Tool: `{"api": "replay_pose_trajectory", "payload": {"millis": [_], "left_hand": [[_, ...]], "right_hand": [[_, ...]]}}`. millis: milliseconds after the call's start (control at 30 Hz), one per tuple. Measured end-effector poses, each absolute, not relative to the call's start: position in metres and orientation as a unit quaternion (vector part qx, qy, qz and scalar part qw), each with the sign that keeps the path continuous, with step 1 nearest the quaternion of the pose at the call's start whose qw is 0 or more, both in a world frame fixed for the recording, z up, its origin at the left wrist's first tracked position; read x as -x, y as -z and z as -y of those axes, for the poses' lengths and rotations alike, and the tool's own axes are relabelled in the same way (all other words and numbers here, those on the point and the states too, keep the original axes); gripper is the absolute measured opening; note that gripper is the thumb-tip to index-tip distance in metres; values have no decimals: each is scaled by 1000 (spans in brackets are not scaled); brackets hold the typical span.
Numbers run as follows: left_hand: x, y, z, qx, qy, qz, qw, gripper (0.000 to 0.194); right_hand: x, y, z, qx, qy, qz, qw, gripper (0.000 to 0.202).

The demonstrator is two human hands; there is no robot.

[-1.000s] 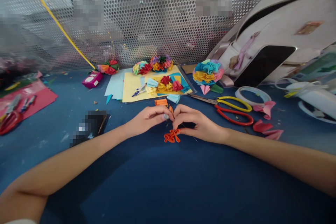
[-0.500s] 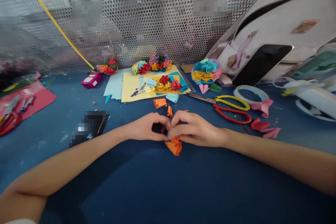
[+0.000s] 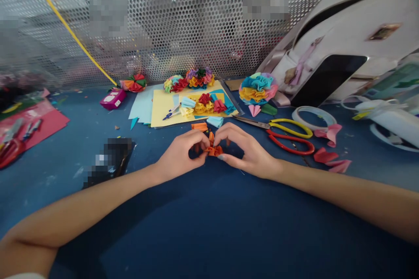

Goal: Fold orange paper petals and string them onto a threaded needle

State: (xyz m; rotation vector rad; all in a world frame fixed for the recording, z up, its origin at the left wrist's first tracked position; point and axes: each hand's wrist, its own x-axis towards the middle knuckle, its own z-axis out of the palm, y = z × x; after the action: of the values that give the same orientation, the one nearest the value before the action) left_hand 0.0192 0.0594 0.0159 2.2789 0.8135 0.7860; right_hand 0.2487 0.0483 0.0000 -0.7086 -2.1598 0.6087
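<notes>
My left hand (image 3: 181, 152) pinches the left side of a small pleated orange paper piece (image 3: 214, 151) between thumb and fingertips. From the other side my right hand (image 3: 250, 150) closes on the same piece, its thumb at the right edge and its index finger above. Just beyond the fingers lie two more folded orange pieces, a wider one (image 3: 199, 127) and a narrow one partly behind the held piece. A folded light blue piece (image 3: 215, 121) rests a little farther back.
Scissors (image 3: 281, 130) and a tape roll (image 3: 314, 117) lie to the right, with pink scraps. Behind are yellow sheets (image 3: 160, 107), ruffled paper flowers (image 3: 258, 88) and a perforated metal screen. A dark phone-like object (image 3: 111, 157) lies left; a phone (image 3: 330, 79) leans on a backpack (image 3: 347, 17).
The orange piece has moved up and away from me and now faces ruffled edge up between both hands. My right fingers have opened wider around it.
</notes>
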Motion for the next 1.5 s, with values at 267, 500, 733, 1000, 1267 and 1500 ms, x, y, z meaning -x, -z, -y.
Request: {"api": "replay_pose_trajectory", "payload": {"millis": [267, 500, 733, 1000, 1267, 1500], "left_hand": [[-22, -16, -51, -903, -273, -284, 169, 9], [-23, -16, -51, -863, -299, -302, 273, 11], [-24, -18, -54, -825, -290, -313, 370, 7], [-26, -19, -51, -779, -272, -326, 462, 13], [-23, -21, -48, -823, -294, -294, 387, 17], [-20, -22, -49, -864, -257, -272, 338, 15]], "right_hand": [[-244, 0, -43, 318, -157, 868, 347, 17], [-243, 0, -44, 317, -203, 849, 370, 16], [-245, 1, -49, 310, -249, 833, 385, 11], [-244, -1, -49, 272, -264, 848, 371, 11], [-245, 0, -51, 263, -313, 828, 385, 13], [-245, -1, -52, 269, -340, 816, 383, 17]]}}
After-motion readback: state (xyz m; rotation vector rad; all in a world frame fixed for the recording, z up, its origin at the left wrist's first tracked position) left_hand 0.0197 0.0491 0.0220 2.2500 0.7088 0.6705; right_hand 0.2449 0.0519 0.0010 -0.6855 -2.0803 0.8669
